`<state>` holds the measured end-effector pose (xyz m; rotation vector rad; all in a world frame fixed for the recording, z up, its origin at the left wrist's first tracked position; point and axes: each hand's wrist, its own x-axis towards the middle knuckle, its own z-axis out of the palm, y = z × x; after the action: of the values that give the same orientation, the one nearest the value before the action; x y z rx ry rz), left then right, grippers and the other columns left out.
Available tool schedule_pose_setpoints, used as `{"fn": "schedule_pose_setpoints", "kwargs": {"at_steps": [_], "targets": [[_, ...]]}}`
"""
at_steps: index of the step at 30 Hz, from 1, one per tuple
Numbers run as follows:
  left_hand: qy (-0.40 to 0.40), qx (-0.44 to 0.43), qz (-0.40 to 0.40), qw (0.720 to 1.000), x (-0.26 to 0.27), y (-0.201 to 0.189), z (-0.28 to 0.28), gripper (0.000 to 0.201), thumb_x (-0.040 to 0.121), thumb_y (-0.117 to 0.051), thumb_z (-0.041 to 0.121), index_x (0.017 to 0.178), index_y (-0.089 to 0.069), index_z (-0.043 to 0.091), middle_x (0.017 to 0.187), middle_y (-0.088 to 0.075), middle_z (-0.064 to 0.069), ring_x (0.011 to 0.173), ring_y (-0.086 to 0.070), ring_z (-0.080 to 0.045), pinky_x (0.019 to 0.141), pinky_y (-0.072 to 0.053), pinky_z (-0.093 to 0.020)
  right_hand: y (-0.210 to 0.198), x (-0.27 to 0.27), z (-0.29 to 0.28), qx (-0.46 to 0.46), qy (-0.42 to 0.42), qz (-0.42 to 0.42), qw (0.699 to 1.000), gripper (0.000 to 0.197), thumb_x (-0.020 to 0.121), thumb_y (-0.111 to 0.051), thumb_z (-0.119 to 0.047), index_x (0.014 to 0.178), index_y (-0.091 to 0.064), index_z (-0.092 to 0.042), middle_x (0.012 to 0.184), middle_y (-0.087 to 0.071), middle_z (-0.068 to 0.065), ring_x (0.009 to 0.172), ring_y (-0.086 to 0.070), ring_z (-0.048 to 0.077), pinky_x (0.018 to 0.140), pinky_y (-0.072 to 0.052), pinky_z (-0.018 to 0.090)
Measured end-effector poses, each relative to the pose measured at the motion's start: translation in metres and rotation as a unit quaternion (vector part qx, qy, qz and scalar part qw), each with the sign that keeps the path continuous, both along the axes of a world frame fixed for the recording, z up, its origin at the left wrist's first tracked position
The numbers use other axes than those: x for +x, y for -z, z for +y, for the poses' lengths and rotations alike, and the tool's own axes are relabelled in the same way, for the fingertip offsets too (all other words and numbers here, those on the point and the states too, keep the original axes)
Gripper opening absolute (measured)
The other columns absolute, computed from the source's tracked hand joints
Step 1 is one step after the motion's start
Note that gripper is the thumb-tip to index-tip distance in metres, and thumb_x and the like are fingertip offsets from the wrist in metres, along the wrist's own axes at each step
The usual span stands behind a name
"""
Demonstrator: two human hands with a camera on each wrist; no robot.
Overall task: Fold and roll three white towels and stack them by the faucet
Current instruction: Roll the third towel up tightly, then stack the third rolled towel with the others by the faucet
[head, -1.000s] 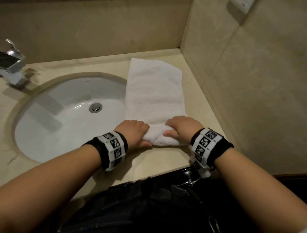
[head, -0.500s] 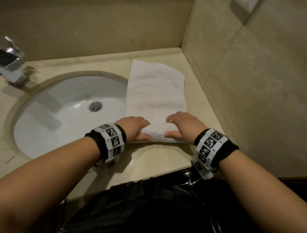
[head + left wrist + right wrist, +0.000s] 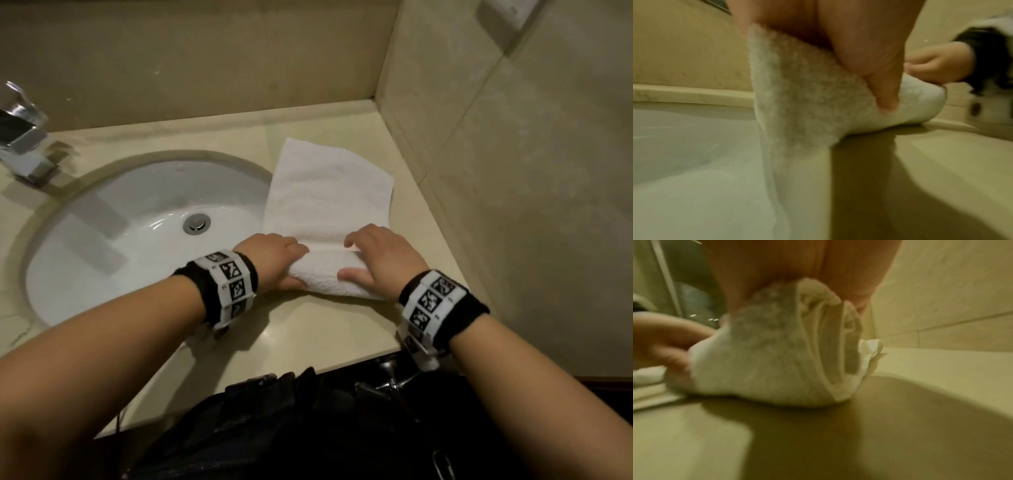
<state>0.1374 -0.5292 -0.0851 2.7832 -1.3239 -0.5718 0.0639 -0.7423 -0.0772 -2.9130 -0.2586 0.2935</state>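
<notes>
A white towel (image 3: 329, 192), folded into a long strip, lies on the beige counter (image 3: 308, 339) right of the sink; its left edge overhangs the basin. Its near end is wound into a roll (image 3: 322, 274). My left hand (image 3: 274, 263) grips the roll's left end, thumb underneath on the near side. My right hand (image 3: 376, 263) grips the right end, fingers curled over the top. In the left wrist view my thumb (image 3: 885, 91) presses into the roll (image 3: 818, 97). The right wrist view shows the spiral end of the roll (image 3: 830, 353). The chrome faucet (image 3: 20, 137) stands at far left.
The white oval sink (image 3: 102, 274) with a metal drain (image 3: 197, 223) fills the left. Tiled walls close the back and right (image 3: 513, 171). The counter's front edge runs just under my wrists, with dark clothing (image 3: 308, 428) below.
Both hands have rolled the towel away from me; the roll is thicker and sits farther from the counter's front edge, and the flat part is shorter.
</notes>
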Motion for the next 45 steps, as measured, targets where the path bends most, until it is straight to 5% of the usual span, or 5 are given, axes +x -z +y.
{"fn": "schedule_pose_setpoints", "kwargs": {"at_steps": [18, 24, 31, 39, 45], "targets": [[-0.021, 0.008, 0.115, 0.993, 0.017, -0.015, -0.006, 0.046, 0.077, -0.054, 0.058, 0.112, -0.051, 0.028, 0.108, -0.061, 0.004, 0.088, -0.053, -0.014, 0.075, -0.039, -0.028, -0.003, 0.002, 0.005, -0.06, -0.043, 0.017, 0.997, 0.058, 0.079, -0.055, -0.057, 0.126, -0.043, -0.025, 0.116, -0.056, 0.003, 0.105, -0.054, 0.025, 0.08, -0.039, 0.034], [0.064, 0.034, -0.098, 0.993, -0.009, -0.009, -0.002, 0.087, 0.068, -0.047, 0.076, 0.133, -0.031, 0.02, 0.127, -0.049, -0.003, 0.11, -0.05, -0.024, 0.094, -0.041, -0.037, -0.01, 0.014, -0.001, 0.133, 0.038, 0.259, 0.956, 0.049, 0.085, -0.047, -0.055, 0.119, -0.052, -0.02, 0.119, -0.06, 0.005, 0.105, -0.053, 0.02, 0.085, -0.036, 0.03], [0.004, 0.011, 0.078, 0.997, 0.015, -0.012, -0.01, 0.056, 0.073, -0.05, 0.067, 0.115, -0.047, 0.031, 0.11, -0.061, 0.004, 0.097, -0.056, -0.019, 0.081, -0.044, -0.031, -0.007, -0.012, 0.001, -0.078, -0.055, 0.006, 0.995, 0.074, 0.07, -0.055, -0.067, 0.128, -0.041, -0.022, 0.12, -0.049, 0.004, 0.106, -0.049, 0.025, 0.085, -0.04, 0.038], [0.033, 0.004, -0.129, 0.991, -0.016, -0.001, -0.008, 0.093, 0.069, -0.054, 0.07, 0.14, -0.02, 0.021, 0.134, -0.044, -0.004, 0.118, -0.045, -0.025, 0.099, -0.035, -0.037, -0.018, 0.029, -0.004, 0.076, 0.034, 0.24, 0.967, 0.052, 0.081, -0.052, -0.057, 0.12, -0.053, -0.022, 0.12, -0.06, 0.003, 0.108, -0.054, 0.021, 0.087, -0.037, 0.03], [-0.019, -0.048, 0.046, 0.998, 0.024, -0.009, -0.01, 0.065, 0.077, -0.054, 0.058, 0.132, -0.036, 0.027, 0.127, -0.055, -0.001, 0.111, -0.053, -0.023, 0.088, -0.039, -0.03, -0.007, 0.002, -0.011, -0.056, -0.026, -0.015, 0.998, 0.076, 0.069, -0.061, -0.061, 0.132, -0.037, -0.025, 0.13, -0.045, 0.005, 0.112, -0.046, 0.026, 0.091, -0.042, 0.039]]}}
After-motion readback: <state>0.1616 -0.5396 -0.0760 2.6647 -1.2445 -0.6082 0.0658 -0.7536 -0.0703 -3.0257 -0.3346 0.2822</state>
